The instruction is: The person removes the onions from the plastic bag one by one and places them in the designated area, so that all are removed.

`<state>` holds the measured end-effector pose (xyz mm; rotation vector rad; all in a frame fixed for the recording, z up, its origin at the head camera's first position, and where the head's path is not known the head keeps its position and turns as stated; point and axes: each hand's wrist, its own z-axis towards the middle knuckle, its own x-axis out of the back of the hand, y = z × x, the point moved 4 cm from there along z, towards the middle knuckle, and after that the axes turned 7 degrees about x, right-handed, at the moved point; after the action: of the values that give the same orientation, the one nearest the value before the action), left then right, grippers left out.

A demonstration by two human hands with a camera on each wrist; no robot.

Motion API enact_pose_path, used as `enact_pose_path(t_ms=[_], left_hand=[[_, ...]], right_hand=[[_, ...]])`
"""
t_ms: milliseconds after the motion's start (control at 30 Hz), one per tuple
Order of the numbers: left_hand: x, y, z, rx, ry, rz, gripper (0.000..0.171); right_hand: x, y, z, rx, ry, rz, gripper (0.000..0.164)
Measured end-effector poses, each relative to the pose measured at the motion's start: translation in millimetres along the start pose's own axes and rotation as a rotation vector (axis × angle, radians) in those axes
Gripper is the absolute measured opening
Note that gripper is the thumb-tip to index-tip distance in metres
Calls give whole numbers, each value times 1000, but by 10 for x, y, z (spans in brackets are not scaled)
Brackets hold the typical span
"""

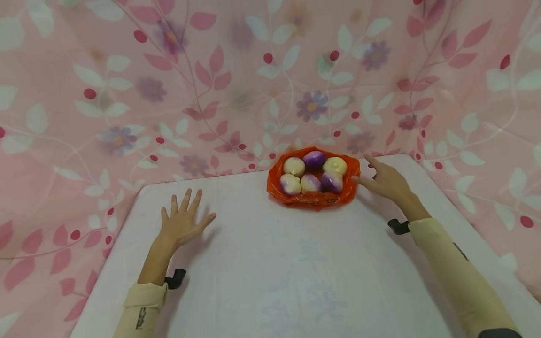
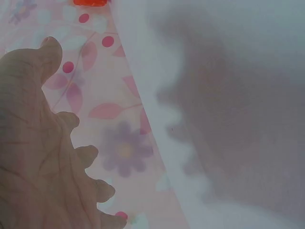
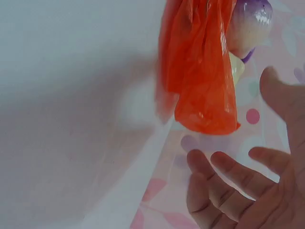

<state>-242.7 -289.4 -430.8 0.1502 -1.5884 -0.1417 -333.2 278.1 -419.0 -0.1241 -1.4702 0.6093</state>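
An orange-red plastic bag [image 1: 291, 201] lies opened out near the back of the white table. In it sit several shiny purple-and-cream bulbs [image 1: 311, 183], like onions or turnips. My right hand [image 1: 388, 180] is at the bag's right edge, thumb and index finger extended towards it. In the right wrist view a gap shows between the right hand [image 3: 267, 191] and the bag [image 3: 205, 90]; the fingers bend loosely and hold nothing. Over the table's left part hovers my left hand [image 1: 179, 224], fingers spread and nothing in it. Its palm side [image 2: 33, 138] shows in the left wrist view.
A pink floral curtain [image 1: 236, 94] hangs behind the white table [image 1: 270, 263] and along both its sides. The bag stands close to the table's back edge. Each wrist wears a black strap piece [image 1: 175, 279].
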Motion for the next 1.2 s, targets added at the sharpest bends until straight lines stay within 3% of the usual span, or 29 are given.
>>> enact_pose_path(t_ms=[200,533,1000,1200], left_hand=[[0,2,-16,3,-16,-12,94],[-19,56,13,6,-19,-11,95],[-81,154,58,0,-35,-19,97],[-99,236,68,-33,-1,-33,97]], right_hand=[[-51,-59,151,-10,91,55,88],[-185,-68,218,-135,58,175,84],[-279,-22,225,-147,100,302,71],[-299,3,217,-147,109,331,68]])
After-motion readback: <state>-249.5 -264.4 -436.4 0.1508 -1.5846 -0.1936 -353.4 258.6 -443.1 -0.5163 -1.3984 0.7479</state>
